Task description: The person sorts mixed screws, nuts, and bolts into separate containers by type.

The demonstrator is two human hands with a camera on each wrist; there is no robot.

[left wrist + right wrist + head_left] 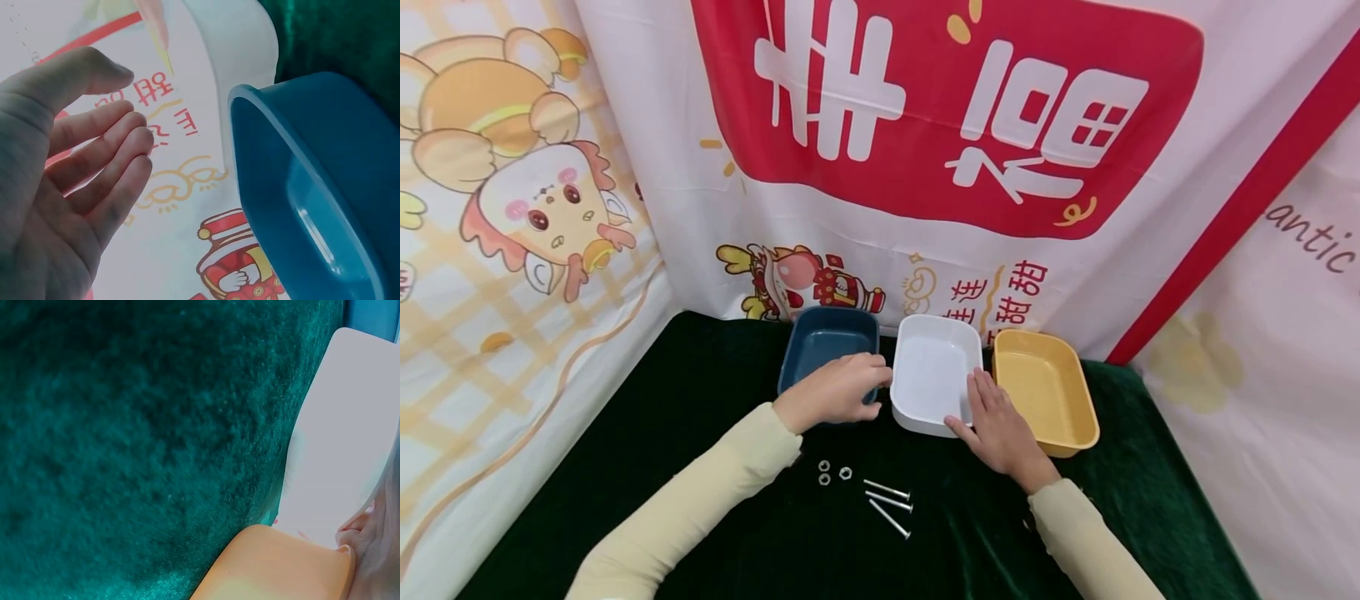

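Three rectangular trays stand in a row: a dark blue one (823,333), a white one (928,362) in the middle and a yellow one (1048,383). Over the blue tray's right side is my left hand (835,390), its fingertips close to the white tray. The left wrist view shows that hand (81,162) with loosely bent fingers and nothing between them. Straight fingers of my right hand (1003,429) lie along the white tray's right side, the thumb by its near corner. Most of the right hand is out of the right wrist view.
Three hex nuts (846,473) lie on the dark green cloth (760,542), in front of the trays. Just right of them are three long bolts (889,502). A printed white curtain (850,212) hangs directly behind the trays, with more fabric at both sides.
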